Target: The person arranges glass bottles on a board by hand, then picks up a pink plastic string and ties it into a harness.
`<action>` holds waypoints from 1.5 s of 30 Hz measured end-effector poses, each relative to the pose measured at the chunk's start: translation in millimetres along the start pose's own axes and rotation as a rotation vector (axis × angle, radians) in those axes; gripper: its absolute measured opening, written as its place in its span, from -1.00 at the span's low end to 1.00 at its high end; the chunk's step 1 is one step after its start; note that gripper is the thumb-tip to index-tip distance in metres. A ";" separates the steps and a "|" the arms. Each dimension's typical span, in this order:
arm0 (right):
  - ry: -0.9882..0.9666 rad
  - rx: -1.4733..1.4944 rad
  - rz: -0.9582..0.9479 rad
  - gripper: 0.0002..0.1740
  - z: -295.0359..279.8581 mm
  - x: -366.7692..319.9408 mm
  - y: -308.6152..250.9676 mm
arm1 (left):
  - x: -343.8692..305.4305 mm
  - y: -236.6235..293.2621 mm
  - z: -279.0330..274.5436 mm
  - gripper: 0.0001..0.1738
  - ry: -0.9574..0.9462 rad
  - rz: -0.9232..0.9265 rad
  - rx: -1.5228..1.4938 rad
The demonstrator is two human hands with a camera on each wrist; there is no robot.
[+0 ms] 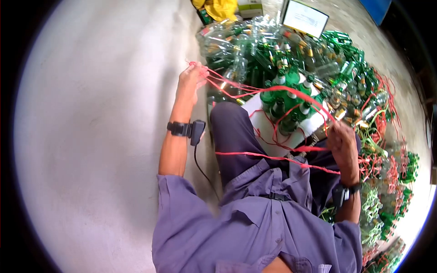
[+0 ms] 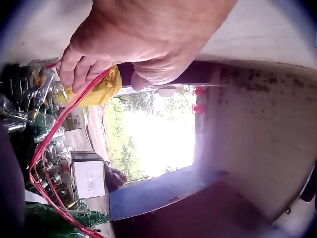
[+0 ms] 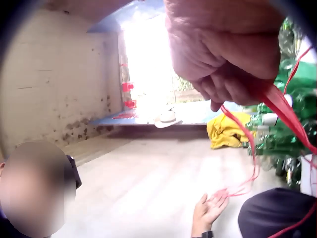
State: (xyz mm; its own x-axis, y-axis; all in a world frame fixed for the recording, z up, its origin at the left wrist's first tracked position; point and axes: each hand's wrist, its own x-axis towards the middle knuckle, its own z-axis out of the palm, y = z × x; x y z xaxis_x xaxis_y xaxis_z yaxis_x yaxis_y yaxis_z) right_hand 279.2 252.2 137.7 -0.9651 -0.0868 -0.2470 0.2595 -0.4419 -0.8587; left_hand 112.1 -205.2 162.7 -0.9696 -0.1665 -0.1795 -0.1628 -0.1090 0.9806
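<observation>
Red cord (image 1: pixel 291 91) stretches between the two raised hands, above green bottles (image 1: pixel 291 102) that stand upright in a group on a white surface. The left hand (image 1: pixel 193 81) holds the cord's strands at the far end; in the left wrist view its fingers curl over the red strands (image 2: pixel 62 116). At the other side the right hand (image 1: pixel 342 139) grips the cord, its fingers curled round it in the right wrist view. More red cord (image 1: pixel 273 157) runs across the lap and loops about the bottles.
Loose clear and green bottles (image 1: pixel 223 45) pile up behind. A white-faced box (image 1: pixel 306 18) and a yellow bag (image 1: pixel 221 9) stand at the back. Bundles of bottles tied with red and green cord (image 1: pixel 393 173) lie on the right. Pale floor (image 1: pixel 100 127) spreads to the left.
</observation>
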 end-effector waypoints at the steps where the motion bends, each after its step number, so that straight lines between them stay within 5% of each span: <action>1: -0.041 0.064 0.021 -0.73 10.3 9.1 -4.9 | -15.4 -7.8 8.2 -0.50 -0.016 0.052 0.175; 8: -0.328 0.195 0.092 -0.72 133.5 90.5 -63.9 | -139.3 -56.6 74.8 -0.22 -0.040 0.472 0.661; 12: -0.473 0.387 0.237 -0.77 185.4 140.2 -52.7 | -165.6 -77.8 100.4 -0.17 -0.094 0.639 0.630; 13: -0.504 0.419 0.289 -0.77 193.7 148.3 -44.4 | -166.8 -80.0 103.3 -0.17 -0.083 0.633 0.638; 15: -0.469 0.434 0.372 -0.80 210.2 149.2 -33.1 | -166.9 -84.6 108.1 -0.28 -0.187 0.179 0.501; 18: -0.495 0.471 0.437 -0.82 224.3 152.4 -14.8 | -154.1 -99.7 116.9 -0.57 -0.294 0.139 0.061; 21: -0.469 0.510 0.471 -0.83 232.1 154.7 -6.7 | -154.8 -90.6 115.7 -0.78 -0.347 -0.033 0.046; 25: -0.560 0.403 0.421 -0.74 227.7 150.9 -1.2 | -156.5 -95.7 110.7 -0.79 -0.343 -0.074 -0.071; 27: -0.503 -0.069 0.264 -0.54 220.5 140.4 -9.6 | -158.0 -96.0 108.1 -0.77 -0.357 -0.145 -0.176; 31: -0.467 -0.318 0.138 -0.25 178.2 141.0 22.9 | -161.3 -91.6 108.1 -0.73 -0.320 -0.149 -0.335; 37: -0.567 -0.720 -0.024 -0.29 125.1 95.8 54.1 | -143.5 -83.5 94.9 -0.71 -0.306 -0.080 -0.441; 42: -0.434 -0.540 0.040 -0.45 101.8 58.9 79.1 | -118.6 -67.4 68.7 -0.72 -0.260 -0.049 -0.398; 45: -0.378 -0.493 0.062 -0.56 87.7 52.3 87.5 | -117.7 -54.7 59.2 -0.70 -0.007 -0.013 0.029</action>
State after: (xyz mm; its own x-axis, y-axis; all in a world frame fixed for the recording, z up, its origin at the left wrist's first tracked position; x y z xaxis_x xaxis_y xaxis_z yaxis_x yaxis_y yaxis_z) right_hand 248.4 130.7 89.0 -0.8700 -0.4486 -0.2045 0.2140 0.0300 -0.9764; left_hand 224.3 -121.6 134.9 -0.9685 -0.1585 -0.1919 -0.1807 -0.0824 0.9801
